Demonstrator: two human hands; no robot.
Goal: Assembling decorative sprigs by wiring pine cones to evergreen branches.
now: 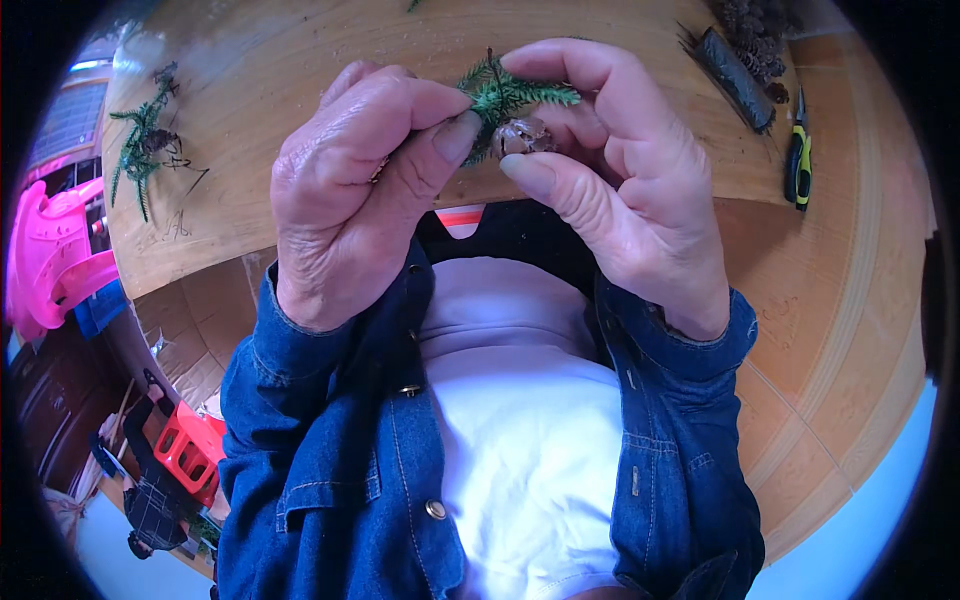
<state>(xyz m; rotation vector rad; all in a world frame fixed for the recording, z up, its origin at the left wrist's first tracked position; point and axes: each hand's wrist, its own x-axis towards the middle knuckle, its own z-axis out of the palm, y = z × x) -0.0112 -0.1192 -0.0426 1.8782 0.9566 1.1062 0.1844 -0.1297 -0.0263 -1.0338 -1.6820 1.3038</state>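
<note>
In the head view, the left hand [365, 175] has thumb and forefinger closed in a tight pinch on a green sprig [492, 108] of short, dense, needle-like leaves, its other fingers curled inward. The right hand [645, 185] is curved more loosely, with thumb and fingers around a small round ball [522, 138], brownish and glossy, marked by dark openings; its raised forefinger reaches to the sprig's far side. Sprig and ball sit close against each other between the hands, above the near edge of the wooden counter [235, 85], smooth and pale brown with visible grain.

On the counter's left lies a second sprig [143, 145], spiky green with thin, crooked brown twigs. At the far right are rough, scaly pine cones [752, 35], beside a dark, cylindrical bundle [735, 80] with stiff ends sticking out. Slim pliers [798, 165] with yellow-green and black handles lie nearer, by the right edge.
</note>
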